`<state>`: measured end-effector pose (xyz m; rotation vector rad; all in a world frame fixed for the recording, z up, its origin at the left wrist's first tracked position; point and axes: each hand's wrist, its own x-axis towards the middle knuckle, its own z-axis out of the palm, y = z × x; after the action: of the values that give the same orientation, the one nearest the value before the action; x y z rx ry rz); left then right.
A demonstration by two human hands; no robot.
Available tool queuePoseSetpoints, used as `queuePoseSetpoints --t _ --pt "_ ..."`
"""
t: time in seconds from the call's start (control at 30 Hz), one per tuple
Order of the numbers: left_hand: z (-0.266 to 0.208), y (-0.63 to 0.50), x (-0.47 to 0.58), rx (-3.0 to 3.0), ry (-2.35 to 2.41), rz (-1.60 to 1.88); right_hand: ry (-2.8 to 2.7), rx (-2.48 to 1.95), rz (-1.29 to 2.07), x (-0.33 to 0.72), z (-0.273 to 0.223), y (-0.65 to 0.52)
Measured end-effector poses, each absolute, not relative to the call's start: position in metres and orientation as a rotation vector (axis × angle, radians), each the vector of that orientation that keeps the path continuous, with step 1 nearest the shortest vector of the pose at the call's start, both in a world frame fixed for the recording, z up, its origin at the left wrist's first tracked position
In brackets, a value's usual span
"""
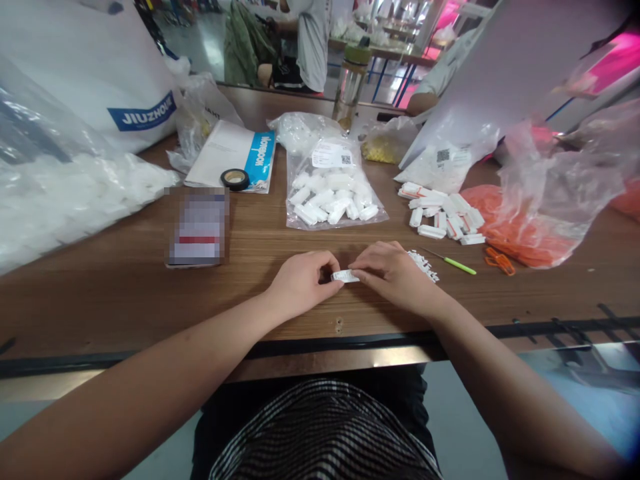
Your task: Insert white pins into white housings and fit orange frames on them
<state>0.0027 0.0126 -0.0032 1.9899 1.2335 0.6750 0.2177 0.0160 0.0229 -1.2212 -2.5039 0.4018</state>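
Between my two hands, just above the wooden table near its front edge, is a small white oblong plastic piece [345, 276]. My left hand [305, 280] pinches its left end between thumb and fingers. At the other end, the fingertips of my right hand [387, 270] close on it, covering that part. Beside my right hand lies a pile of tiny white parts [423, 265], partly hidden behind it. Farther right are a thin pick with a green handle [459, 265] and some orange plastic clips [499, 261].
White pieces with orange strips [445, 217] lie loose beside a bag of orange parts [530, 227]. A clear bag of white pieces [335, 193] lies ahead. On the left are a phone [199, 230], black tape [235, 179], a notebook [215, 153] and large sacks [100, 73]. A bottle [351, 83] stands behind.
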Motion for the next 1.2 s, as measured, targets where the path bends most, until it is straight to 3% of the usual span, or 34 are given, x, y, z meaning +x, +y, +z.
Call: queuePoseSetpoints --t 0.1,0.33,0.7,1.07,1.2 --pt "-0.003 0.012 0.003 1.985 1.244 0.656 -2.609 -1.174 0.384 0.22 0.028 0.019" --pt "-0.004 0.013 0.002 2.0 1.246 0.667 -2.783 -1.065 -0.014 0.215 0.028 0.02" --pt "-0.002 0.013 0.002 1.997 1.241 0.656 -2.557 -1.102 0.56 0.224 0.026 0.026" --pt "-0.002 0.013 0.002 1.975 1.243 0.659 -2.708 -1.134 0.148 0.217 0.03 0.022" --pt "-0.002 0.013 0.002 1.965 1.235 0.654 -2.652 -1.186 0.234 0.217 0.029 0.022"
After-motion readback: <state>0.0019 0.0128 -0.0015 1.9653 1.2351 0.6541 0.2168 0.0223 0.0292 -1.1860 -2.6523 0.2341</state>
